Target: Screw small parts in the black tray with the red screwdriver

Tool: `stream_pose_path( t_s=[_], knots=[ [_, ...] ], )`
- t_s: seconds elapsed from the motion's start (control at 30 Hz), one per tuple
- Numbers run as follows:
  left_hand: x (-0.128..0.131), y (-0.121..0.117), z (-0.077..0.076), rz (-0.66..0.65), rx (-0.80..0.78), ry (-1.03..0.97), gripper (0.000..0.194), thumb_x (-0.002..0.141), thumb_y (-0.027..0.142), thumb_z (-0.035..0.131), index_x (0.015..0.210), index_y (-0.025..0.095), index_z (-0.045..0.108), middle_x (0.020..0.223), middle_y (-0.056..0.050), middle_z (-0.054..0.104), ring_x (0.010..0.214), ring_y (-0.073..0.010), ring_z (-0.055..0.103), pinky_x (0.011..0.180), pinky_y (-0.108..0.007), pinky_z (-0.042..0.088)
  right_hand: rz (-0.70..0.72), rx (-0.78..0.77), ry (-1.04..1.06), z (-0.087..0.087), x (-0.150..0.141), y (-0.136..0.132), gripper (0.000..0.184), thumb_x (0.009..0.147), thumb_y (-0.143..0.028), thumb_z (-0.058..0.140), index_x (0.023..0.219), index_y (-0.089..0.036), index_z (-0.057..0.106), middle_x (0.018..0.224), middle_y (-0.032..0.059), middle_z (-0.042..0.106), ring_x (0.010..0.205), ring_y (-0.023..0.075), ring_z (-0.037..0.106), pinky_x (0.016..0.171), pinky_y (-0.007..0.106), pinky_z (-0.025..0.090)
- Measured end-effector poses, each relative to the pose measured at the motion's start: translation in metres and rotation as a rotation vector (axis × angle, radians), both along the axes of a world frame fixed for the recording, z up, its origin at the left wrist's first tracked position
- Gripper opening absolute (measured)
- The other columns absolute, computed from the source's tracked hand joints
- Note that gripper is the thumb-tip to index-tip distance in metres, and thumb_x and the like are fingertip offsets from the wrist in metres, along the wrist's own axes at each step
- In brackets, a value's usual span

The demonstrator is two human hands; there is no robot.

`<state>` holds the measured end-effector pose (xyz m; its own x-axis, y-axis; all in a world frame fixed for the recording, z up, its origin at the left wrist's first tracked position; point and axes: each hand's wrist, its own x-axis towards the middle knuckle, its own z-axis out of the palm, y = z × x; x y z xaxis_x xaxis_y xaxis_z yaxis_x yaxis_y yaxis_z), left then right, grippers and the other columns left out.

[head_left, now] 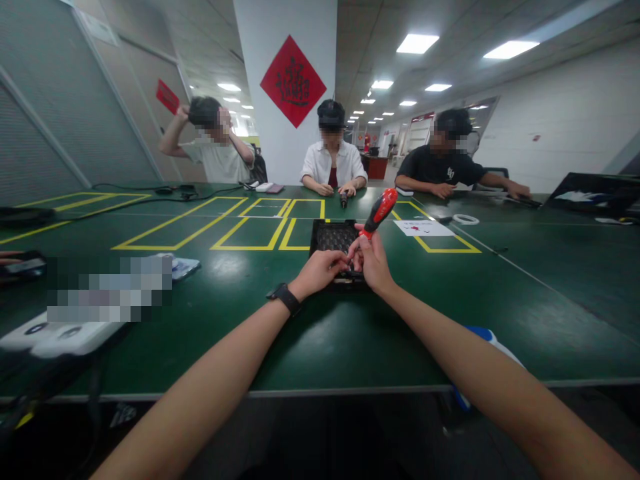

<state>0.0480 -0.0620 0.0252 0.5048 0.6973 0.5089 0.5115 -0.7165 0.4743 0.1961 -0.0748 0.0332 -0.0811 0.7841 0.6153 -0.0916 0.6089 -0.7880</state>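
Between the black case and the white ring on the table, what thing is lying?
In the head view, a white sheet lies between them; at the case, the right hand holds a red-and-black screwdriver.

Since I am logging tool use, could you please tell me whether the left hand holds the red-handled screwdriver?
No, the right hand grips the screwdriver, while the left hand is at the black case.

We wear a black watch [283, 297] on our left wrist [299, 291], its band [291, 302] broad and smooth, fitted close, with a small dark part [272, 293] jutting from the outer side. Our forearms [215, 367] are bare as far as we can see them, and our left hand [318, 271] and right hand [376, 263] are bare too.
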Motion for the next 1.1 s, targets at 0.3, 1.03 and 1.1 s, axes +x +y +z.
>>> stream_pose_path(
  t_s=[0.3, 1.03, 1.1],
  knots=[
    [-0.0001, 0.0055, -0.0076, 0.042, -0.069, -0.039, 0.015, 0.075, 0.028, 0.058, 0.076, 0.014, 0.062, 0.07, -0.001, 0.061, 0.064, -0.0112, 0.052, 0.062, -0.022, 0.04, -0.009, 0.01, -0.026, 0.0016, -0.0001, -0.0022, 0.04, 0.088, -0.048, 0.035, 0.118, -0.023, 0.039, 0.065, -0.0047, 0.055, 0.037, 0.0034, 0.04, 0.036, 0.016, 0.032],
    [0.0017, 0.0, -0.0025, 0.039, 0.002, 0.041, 0.014, 0.08, 0.024, 0.051, 0.08, 0.015, 0.062, 0.071, -0.002, 0.061, 0.064, -0.0121, 0.052, 0.063, -0.023, 0.039, 0.05, -0.007, -0.022, 0.0015, 0.0006, -0.0013, 0.043, 0.088, -0.05, 0.033, 0.122, -0.024, 0.038, 0.066, -0.0042, 0.056, 0.037, 0.0036, 0.04, 0.036, 0.016, 0.032],
    [0.0017, 0.0, -0.0017, 0.009, -0.001, 0.046, 0.015, 0.081, 0.023, 0.049, 0.083, 0.015, 0.062, 0.072, -0.002, 0.062, 0.066, -0.0123, 0.053, 0.065, -0.023, 0.039, 0.048, -0.004, -0.027, 0.0016, 0.0008, -0.0013, 0.043, 0.087, -0.05, 0.034, 0.122, -0.024, 0.038, 0.066, -0.0041, 0.055, 0.037, 0.0035, 0.039, 0.036, 0.016, 0.032]
  ],
)
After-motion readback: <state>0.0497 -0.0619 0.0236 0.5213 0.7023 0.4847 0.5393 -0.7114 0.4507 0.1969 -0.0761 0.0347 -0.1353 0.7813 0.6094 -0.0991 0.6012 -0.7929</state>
